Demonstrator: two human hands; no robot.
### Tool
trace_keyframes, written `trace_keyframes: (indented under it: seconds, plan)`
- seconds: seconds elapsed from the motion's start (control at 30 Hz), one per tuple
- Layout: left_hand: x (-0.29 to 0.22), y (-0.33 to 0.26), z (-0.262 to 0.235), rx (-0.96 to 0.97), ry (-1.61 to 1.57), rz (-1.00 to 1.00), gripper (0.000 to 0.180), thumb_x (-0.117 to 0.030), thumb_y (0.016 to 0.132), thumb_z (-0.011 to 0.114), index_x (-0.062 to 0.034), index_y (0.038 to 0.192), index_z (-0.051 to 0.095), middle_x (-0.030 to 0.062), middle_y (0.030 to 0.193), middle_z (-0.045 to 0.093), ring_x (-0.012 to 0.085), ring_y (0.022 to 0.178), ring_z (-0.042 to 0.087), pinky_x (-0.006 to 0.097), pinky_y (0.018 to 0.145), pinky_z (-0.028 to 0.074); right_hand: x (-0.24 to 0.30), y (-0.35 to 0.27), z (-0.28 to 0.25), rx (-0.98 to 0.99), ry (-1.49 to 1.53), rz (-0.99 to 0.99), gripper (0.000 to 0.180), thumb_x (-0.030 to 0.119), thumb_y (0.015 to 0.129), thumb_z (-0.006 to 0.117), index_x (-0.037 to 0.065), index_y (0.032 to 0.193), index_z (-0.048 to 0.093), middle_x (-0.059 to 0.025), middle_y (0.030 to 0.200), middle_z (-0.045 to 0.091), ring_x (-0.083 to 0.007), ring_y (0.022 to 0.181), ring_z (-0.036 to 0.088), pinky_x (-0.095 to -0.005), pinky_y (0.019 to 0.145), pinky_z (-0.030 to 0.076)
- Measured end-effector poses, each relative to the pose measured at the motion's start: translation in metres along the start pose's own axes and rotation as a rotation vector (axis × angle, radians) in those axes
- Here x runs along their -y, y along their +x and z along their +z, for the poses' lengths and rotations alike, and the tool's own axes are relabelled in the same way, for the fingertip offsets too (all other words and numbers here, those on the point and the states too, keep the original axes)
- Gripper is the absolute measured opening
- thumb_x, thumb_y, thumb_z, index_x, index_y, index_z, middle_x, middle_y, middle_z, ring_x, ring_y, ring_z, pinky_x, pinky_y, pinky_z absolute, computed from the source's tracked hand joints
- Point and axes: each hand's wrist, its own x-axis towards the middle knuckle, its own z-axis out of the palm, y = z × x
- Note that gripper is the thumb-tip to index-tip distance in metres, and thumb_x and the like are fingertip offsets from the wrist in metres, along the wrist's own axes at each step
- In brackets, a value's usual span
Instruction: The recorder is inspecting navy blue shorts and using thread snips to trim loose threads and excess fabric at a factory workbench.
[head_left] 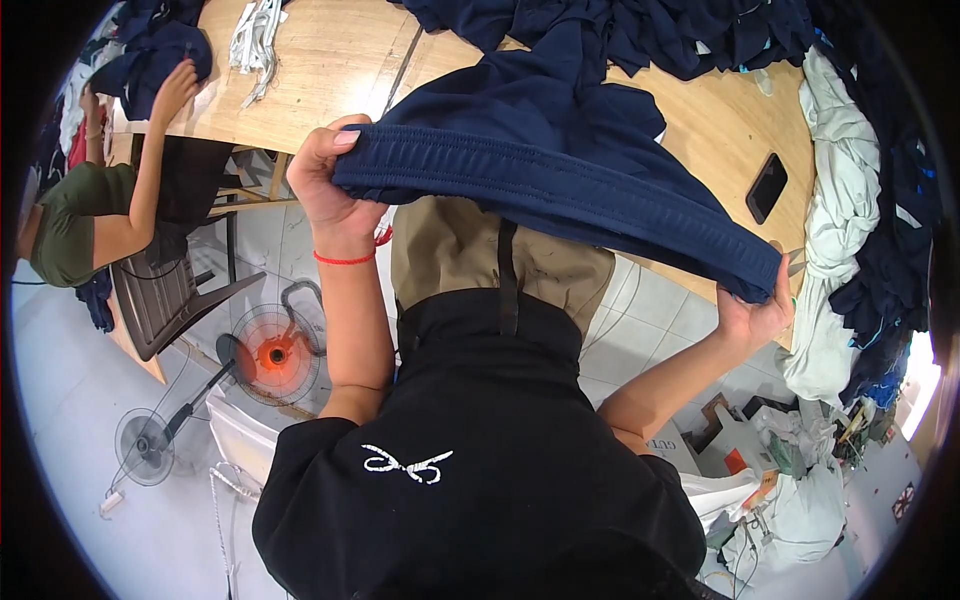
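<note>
Stretched between my hands is the gathered elastic waistband of a navy blue garment, likely trousers or shorts (560,185). My left hand (335,180) is closed on one end of the band, its thumb on top. At the other end, my right hand (757,308) grips the band's corner from below; its fingers are partly behind the cloth. The rest of the garment spreads away from me over the wooden table (330,50), its far part running up to a heap of navy cloth.
Navy garments (650,30) pile along the table's far edge. A black phone (767,188) lies right of the garment, near a white cloth bundle (835,200). White strips (257,45) lie far left. A co-worker in a green top (85,215) handles dark cloth. Fans (277,355) stand at left.
</note>
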Motion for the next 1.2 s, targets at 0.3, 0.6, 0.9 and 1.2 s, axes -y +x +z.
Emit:
trace_keyframes:
  seconds: [0.3, 0.6, 0.9, 1.2]
  plan:
    - [0.037, 0.036, -0.035, 0.005, 0.949, -0.072, 0.017, -0.013, 0.096, 0.074, -0.0007, 0.084, 0.073, -0.0052, 0.072, 0.065, 0.0061, 0.068, 0.057, 0.022, 0.069, 0.043, -0.078, 0.044, -0.008, 0.137, -0.435, 0.025, 0.010, 0.020, 0.104, 0.074, 0.011, 0.106, 0.069, 0.0005, 0.095, 0.073, -0.0124, 0.080, 0.071, -0.0281, 0.065, 0.053]
    - [0.078, 0.018, 0.038, 0.314, 1.600, 0.626, 0.018, -0.009, 0.092, 0.076, -0.0053, 0.110, 0.077, 0.0116, 0.102, 0.074, 0.0334, 0.097, 0.069, 0.045, 0.084, 0.054, -0.111, 0.044, -0.008, 0.071, -0.583, 0.014, 0.018, 0.028, 0.108, 0.072, 0.013, 0.101, 0.064, 0.0036, 0.082, 0.066, -0.0059, 0.061, 0.056, -0.0228, 0.053, 0.042]
    - [0.070, 0.008, 0.043, 0.409, 1.035, -0.179, 0.020, -0.016, 0.110, 0.068, 0.0020, 0.108, 0.076, -0.0041, 0.089, 0.071, 0.0067, 0.084, 0.058, 0.024, 0.077, 0.047, -0.125, 0.034, -0.008, -0.011, -1.295, -0.882, 0.026, 0.021, 0.113, 0.063, -0.001, 0.115, 0.076, -0.0061, 0.099, 0.077, -0.0119, 0.089, 0.071, -0.0248, 0.072, 0.053]
    - [0.043, -0.019, 0.070, 0.520, 0.986, -0.043, 0.017, -0.010, 0.108, 0.068, 0.0046, 0.111, 0.075, -0.0010, 0.092, 0.066, 0.0090, 0.090, 0.055, 0.027, 0.082, 0.047, -0.124, -0.076, 0.099, 0.670, -0.940, -0.709, 0.023, -0.010, 0.091, 0.080, 0.003, 0.110, 0.082, -0.0084, 0.101, 0.076, -0.0119, 0.085, 0.069, -0.0230, 0.071, 0.051]
